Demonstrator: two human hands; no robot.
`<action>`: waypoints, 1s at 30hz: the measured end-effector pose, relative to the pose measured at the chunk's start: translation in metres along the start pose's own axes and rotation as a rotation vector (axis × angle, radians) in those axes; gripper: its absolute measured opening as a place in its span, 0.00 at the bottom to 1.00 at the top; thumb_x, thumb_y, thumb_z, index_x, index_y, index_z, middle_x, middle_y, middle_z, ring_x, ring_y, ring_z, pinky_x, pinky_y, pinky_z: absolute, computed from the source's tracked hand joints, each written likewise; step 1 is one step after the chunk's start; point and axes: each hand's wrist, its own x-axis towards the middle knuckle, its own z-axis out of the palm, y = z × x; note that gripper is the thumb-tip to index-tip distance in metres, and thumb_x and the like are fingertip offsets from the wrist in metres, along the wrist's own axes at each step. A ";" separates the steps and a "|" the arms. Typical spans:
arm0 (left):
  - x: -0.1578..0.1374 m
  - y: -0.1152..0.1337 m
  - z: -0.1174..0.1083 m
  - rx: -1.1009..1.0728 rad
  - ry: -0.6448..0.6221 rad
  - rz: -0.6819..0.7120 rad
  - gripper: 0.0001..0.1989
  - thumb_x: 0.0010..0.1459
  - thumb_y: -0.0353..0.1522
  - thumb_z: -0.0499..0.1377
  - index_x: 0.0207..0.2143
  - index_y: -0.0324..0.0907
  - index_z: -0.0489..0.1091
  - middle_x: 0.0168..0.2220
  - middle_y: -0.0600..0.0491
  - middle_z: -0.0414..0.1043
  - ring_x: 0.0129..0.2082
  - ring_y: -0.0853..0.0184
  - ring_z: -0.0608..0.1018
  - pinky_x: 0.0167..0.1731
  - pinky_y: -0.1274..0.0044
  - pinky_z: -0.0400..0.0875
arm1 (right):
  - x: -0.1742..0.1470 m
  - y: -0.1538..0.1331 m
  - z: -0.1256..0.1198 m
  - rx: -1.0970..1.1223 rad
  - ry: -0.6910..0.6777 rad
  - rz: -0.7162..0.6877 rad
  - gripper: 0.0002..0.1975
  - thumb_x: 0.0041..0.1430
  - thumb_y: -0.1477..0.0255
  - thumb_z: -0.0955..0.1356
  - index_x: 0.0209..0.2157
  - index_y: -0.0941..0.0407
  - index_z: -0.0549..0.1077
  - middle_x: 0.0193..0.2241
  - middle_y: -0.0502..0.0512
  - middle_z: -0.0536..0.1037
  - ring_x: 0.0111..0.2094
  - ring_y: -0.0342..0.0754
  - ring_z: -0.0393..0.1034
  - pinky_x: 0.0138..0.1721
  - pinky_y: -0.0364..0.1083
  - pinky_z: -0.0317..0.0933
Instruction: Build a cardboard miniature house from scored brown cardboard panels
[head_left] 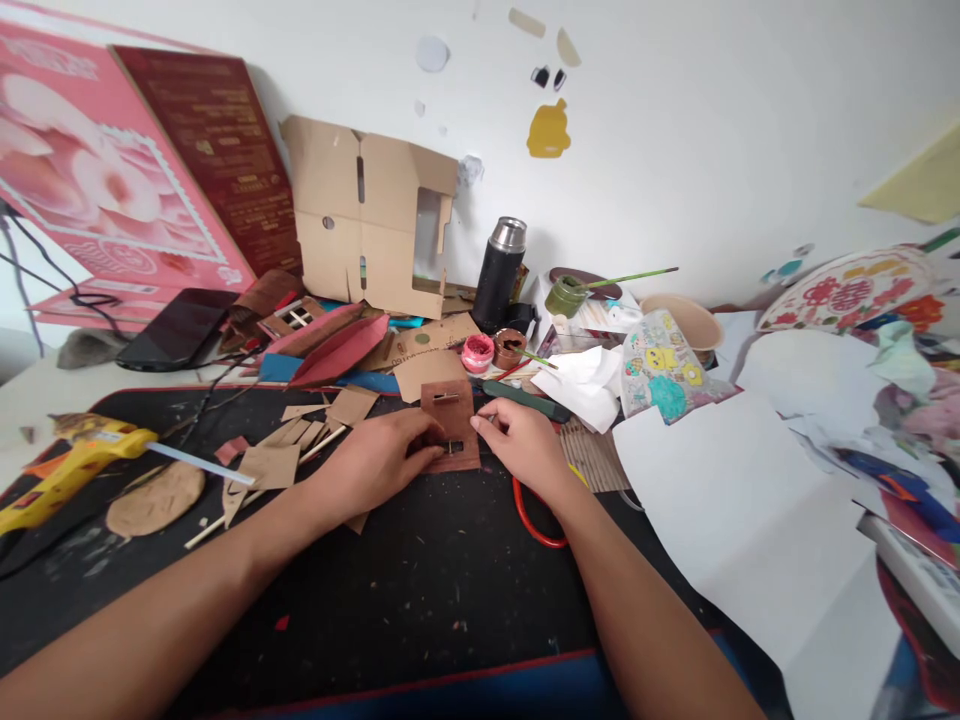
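Observation:
A brown-painted cardboard piece [450, 431] with two cut-out slots stands between my hands, over the black mat [420, 590]. My left hand [386, 450] grips its left side, thumb and fingers closed near the lower slot. At the right edge, my right hand [517, 440] has thumb and forefinger pinched together against the piece; its other fingers are curled out of sight. Red-handled scissors [536, 520] lie partly under my right wrist. Beside my left hand are several cardboard scraps [274, 467] and thin wooden sticks.
On the left lie a yellow glue gun [97, 460] and a round cardboard disc [156, 498]. Behind stand a pink paint pot [478, 352], a brown paint pot [510, 347], a black flask [499, 280] and a cardboard panel [322, 200]. White paper [720, 490] covers the right side.

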 end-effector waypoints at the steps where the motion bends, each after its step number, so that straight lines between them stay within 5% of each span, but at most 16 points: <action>1: 0.000 -0.001 0.001 -0.004 0.007 0.009 0.09 0.68 0.36 0.58 0.45 0.45 0.77 0.45 0.50 0.83 0.45 0.56 0.83 0.45 0.68 0.73 | 0.000 0.000 0.000 0.021 0.001 0.003 0.08 0.68 0.65 0.72 0.41 0.53 0.82 0.31 0.50 0.85 0.29 0.48 0.75 0.32 0.46 0.57; 30: -0.003 -0.002 -0.010 -0.066 -0.008 0.118 0.10 0.71 0.36 0.56 0.44 0.45 0.78 0.43 0.51 0.83 0.42 0.61 0.83 0.43 0.71 0.72 | -0.005 -0.006 -0.002 0.145 -0.055 0.023 0.05 0.67 0.66 0.72 0.39 0.53 0.76 0.25 0.47 0.81 0.29 0.48 0.77 0.34 0.46 0.60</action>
